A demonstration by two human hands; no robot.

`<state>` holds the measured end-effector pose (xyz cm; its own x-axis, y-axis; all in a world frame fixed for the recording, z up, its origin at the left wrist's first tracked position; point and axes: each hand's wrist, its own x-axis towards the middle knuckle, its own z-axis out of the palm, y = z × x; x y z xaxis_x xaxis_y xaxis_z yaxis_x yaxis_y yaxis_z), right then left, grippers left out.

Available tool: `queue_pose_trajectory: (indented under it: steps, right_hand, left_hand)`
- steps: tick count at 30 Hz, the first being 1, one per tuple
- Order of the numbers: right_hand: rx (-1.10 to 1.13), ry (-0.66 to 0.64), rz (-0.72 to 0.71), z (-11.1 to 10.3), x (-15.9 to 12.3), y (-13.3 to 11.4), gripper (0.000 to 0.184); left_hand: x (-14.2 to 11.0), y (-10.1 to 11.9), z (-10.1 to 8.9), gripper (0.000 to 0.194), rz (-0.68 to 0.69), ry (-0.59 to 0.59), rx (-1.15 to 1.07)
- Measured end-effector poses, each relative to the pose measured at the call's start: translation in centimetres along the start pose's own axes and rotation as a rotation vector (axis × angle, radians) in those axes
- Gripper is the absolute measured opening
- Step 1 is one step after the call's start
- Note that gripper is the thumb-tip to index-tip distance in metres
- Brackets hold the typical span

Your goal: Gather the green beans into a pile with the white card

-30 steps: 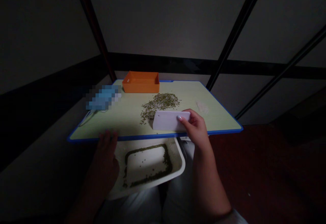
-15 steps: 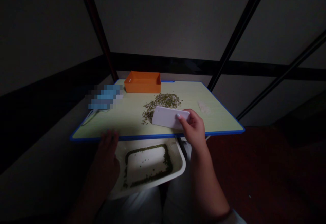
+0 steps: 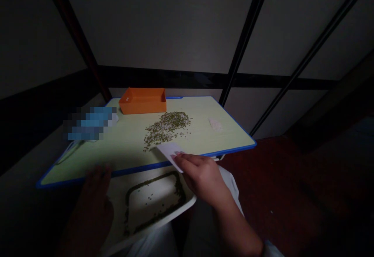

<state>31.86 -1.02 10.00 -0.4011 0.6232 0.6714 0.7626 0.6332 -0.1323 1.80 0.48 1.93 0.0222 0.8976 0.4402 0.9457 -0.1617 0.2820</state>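
Observation:
My right hand (image 3: pixel 201 173) grips a flat white plastic scraper (image 3: pixel 170 152), tilted over the table's near edge, just in front of small green beans (image 3: pixel 169 126). The beans, mixed with pale grains, lie scattered on the pale green table (image 3: pixel 128 148). Below that edge, on my lap, rests a white basin (image 3: pixel 187 204) with green beans (image 3: pixel 152 224) gathered along the sides of its floor. My left hand (image 3: pixel 95 202), in shadow, is beside the basin's left side with fingers stretched out at the blue table edge. Whether it presses on the basin is too dark to tell.
An orange box (image 3: pixel 143 103) stands at the table's back left. A blurred-out blue item (image 3: pixel 93 122) with a pale cord lies on the left. A small patch of white grains (image 3: pixel 215 124) lies on the right. A panelled wall (image 3: pixel 163 27) rises behind.
My right hand has drawn the scraper back toward me and turned it, from upright by the beans to slanting over the table edge. The view has shifted right. My left hand stays beside the basin.

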Motion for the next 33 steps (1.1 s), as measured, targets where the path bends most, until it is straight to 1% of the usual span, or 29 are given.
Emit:
queue_pose_trajectory:
  steps: [2,4,6,7,11,14,18,21,24,26,29,31,33]
  right_hand:
    - [-0.074,-0.039,0.009,0.6,-0.3,0.6,0.038]
    - [-0.126,-0.065,0.03,0.9,-0.6,1.2,0.04]
    - [-0.162,-0.079,0.068,0.9,-0.8,1.7,0.041]
    - [-0.174,-0.083,0.094,0.9,-0.8,2.0,0.042]
    - [-0.195,-0.095,0.203,0.1,-1.1,3.2,0.045]
    - [-0.209,-0.09,0.274,-0.6,-1.4,4.2,0.047]
    - [-0.22,-0.085,0.302,-1.1,-1.8,5.3,0.05]
    - [-0.242,-0.055,0.286,-1.0,-1.8,5.4,0.049]
    - [-0.273,0.034,0.229,-0.5,-1.7,4.8,0.044]
    - [-0.281,0.08,0.186,-0.1,-1.5,4.3,0.043]
    - [-0.274,0.066,0.185,0.6,-1.3,3.8,0.044]
    - [-0.266,0.032,0.228,0.9,-1.2,3.9,0.045]
    - [-0.263,0.016,0.289,1.0,-1.2,4.4,0.046]
  left_hand:
    - [-0.1,-0.4,0.2,0.058,0.034,0.032,0.012]
    - [-0.2,-1.0,0.5,0.058,0.112,0.074,0.011]
    - [-0.3,-1.5,0.8,0.059,0.158,0.112,0.016]
    - [-0.3,-1.7,0.9,0.06,0.172,0.108,0.018]
    - [-0.2,-2.1,1.1,0.064,0.177,0.106,0.041]
    - [-0.1,-2.3,1.2,0.066,0.22,0.115,0.02]
    - [-0.1,-2.6,1.4,0.07,0.218,0.118,0.041]
    - [-0.1,-2.9,1.6,0.072,0.24,0.115,0.041]
    - [-0.1,-3.0,1.7,0.073,0.287,0.135,0.024]
    - [0.0,-3.0,1.6,0.072,0.29,0.155,0.021]
    - [0.2,-3.0,1.5,0.072,0.314,0.153,0.011]
    - [0.2,-3.0,1.6,0.073,0.33,0.152,0.006]
    - [0.1,-3.2,1.7,0.073,0.312,0.156,0.003]
